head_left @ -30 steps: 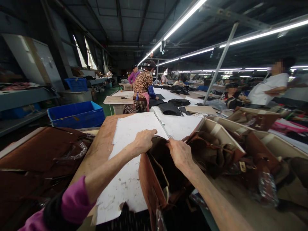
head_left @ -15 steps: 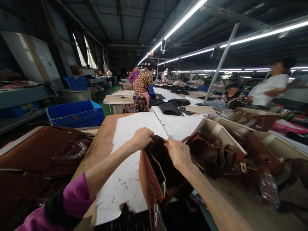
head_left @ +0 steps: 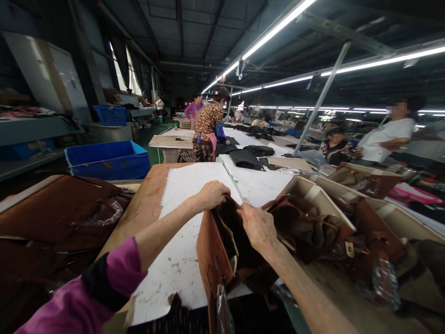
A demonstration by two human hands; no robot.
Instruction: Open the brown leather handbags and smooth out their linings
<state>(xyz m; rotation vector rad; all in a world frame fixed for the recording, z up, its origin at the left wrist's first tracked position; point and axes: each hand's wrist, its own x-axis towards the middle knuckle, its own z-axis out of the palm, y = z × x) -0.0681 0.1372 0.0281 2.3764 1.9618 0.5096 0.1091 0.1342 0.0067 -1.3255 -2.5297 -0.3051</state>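
A brown bag (head_left: 215,246) with a dark inside and a pale inner edge stands open at the table's near edge. My left hand (head_left: 212,195) is closed on the far end of its rim, fingers curled over the edge. On the same rim, a little to the right, my right hand (head_left: 257,226) pinches the edge with thumb and fingers. The two hands are a short gap apart. Clear plastic wrap (head_left: 224,308) hangs at the bag's near side. My fingertips are partly hidden behind the rim.
White paper (head_left: 187,232) covers the table. Brown bags lie at the left (head_left: 59,208) and stand in a row at the right (head_left: 313,213). A blue bin (head_left: 107,162) is at the far left. A person in a patterned top (head_left: 208,120) leans over a table ahead.
My left hand has shifted slightly right along the rim, closer to my right hand. The camera view has moved a little. Both hands keep their hold on the bag.
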